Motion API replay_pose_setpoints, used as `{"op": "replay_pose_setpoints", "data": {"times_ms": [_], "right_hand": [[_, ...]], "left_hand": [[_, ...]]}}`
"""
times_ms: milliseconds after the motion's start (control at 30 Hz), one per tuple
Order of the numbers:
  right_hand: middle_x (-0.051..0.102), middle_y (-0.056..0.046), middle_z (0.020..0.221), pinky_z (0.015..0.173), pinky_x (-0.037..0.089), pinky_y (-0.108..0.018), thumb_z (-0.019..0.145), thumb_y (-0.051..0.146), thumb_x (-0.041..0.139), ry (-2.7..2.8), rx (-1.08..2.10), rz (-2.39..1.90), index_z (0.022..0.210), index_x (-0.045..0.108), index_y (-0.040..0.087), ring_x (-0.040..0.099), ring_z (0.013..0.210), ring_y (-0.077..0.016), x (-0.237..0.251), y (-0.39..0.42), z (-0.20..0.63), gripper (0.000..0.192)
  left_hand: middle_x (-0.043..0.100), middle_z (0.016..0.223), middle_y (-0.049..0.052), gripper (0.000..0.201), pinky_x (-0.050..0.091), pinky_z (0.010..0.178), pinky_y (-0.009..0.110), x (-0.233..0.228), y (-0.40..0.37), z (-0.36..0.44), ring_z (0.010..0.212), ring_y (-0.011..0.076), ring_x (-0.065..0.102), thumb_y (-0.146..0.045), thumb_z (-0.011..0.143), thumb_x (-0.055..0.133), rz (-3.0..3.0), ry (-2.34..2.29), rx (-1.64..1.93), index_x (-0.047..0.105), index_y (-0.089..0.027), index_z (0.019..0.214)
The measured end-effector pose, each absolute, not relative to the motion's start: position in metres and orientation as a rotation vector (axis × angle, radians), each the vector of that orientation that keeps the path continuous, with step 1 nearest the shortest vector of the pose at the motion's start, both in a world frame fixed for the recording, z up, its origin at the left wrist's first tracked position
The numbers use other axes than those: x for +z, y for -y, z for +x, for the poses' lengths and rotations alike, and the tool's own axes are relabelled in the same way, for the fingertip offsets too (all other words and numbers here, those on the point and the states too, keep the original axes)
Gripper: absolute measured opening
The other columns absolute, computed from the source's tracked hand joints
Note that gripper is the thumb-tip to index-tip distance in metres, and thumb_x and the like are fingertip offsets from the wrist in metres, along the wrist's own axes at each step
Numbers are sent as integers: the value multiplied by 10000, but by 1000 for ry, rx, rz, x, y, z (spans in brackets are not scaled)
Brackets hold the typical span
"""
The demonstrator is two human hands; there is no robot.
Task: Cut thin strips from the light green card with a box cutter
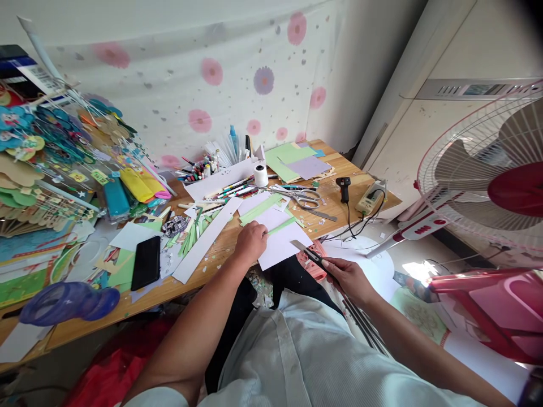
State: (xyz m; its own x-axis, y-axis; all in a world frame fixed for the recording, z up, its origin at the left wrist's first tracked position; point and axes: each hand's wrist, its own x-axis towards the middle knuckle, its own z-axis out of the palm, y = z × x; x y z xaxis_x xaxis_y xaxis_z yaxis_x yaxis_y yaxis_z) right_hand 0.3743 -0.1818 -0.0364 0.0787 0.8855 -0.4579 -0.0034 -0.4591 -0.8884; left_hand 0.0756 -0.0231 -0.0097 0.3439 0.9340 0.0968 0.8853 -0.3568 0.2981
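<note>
My left hand (251, 242) presses down on a white sheet of paper (280, 242) at the near edge of the wooden table (212, 265), its fingers pinching a thin light-green paper strip (281, 225). My right hand (348, 278) is off the table's edge and grips a utility knife (309, 251), blade pointing up-left toward the sheet's corner. More green paper (261, 207) lies under the sheet's far side.
Scissors (302, 196), a tape roll (260, 175), markers (199, 169), a glue gun (343, 188) and coloured sheets (297, 161) lie farther back. A black phone (146, 262) and long white strip (206, 239) sit left. A standing fan (487, 175) and red stool (500, 311) are to the right.
</note>
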Motion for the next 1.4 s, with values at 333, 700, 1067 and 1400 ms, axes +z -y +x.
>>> {"op": "replay_pose_setpoints", "data": {"times_ms": [333,700,1067,1400], "right_hand": [[685,-24,634,482,334,-263,804,758,841,935,1441,-1583,1288,849,167,490,509,-136,-43,180,377,764],[613,15,594,450,228,-243,798,769,827,914,1478,-1589,1310,827,153,395,453,-102,-39,182,374,801],[603,14,605,460,246,-244,823,765,820,918,1404,-1576,1314,829,161,372,472,-100,-48,182,391,779],[660,-8,630,475,310,-263,848,742,816,948,1392,-1569,1318,837,182,455,505,-130,-43,182,391,732]], "left_hand": [[752,1047,76,110,529,955,341,-11,21,75,1052,252,696,-198,981,707,2351,-1662,462,809,-219,946],[730,1037,117,229,515,963,363,-14,19,74,1038,270,683,-183,1061,573,2469,-1628,414,782,-181,968],[740,1018,125,239,488,919,367,-12,44,70,1021,288,687,-155,1086,480,2558,-1633,428,712,-201,1054],[806,980,52,180,476,831,322,-3,43,66,945,250,728,-206,1044,579,2166,-1563,503,747,-261,1011]]}}
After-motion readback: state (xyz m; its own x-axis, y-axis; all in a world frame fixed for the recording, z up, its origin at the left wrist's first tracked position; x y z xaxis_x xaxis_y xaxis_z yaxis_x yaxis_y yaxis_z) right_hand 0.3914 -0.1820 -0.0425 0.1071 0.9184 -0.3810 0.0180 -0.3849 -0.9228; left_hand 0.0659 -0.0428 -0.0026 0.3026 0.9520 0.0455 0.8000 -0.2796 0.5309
